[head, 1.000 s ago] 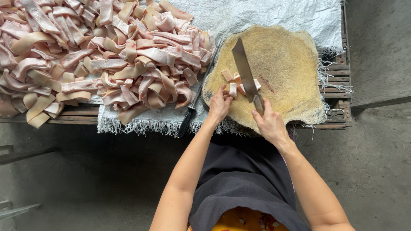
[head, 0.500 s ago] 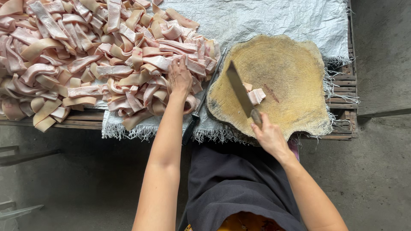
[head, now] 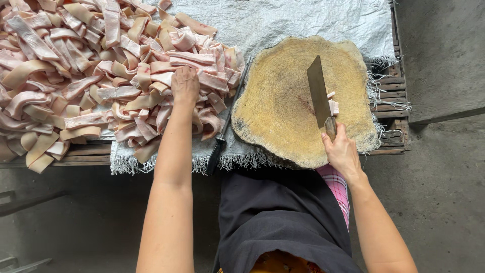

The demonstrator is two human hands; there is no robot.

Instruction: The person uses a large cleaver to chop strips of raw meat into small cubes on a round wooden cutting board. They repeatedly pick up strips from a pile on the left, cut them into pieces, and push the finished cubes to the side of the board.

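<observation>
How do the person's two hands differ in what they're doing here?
The left hand reaches out, palm down, onto the pile of meat strips; the right hand stays near the body at the wooden block. The left holds no tool, while the right grips a cleaver with its blade resting on the block beside a few cut pieces. Both are bare.

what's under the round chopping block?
The wooden block sits on a white woven sheet, over a slatted wooden bench. A second knife lies alongside. Anything directly beneath the block is hidden.
</observation>
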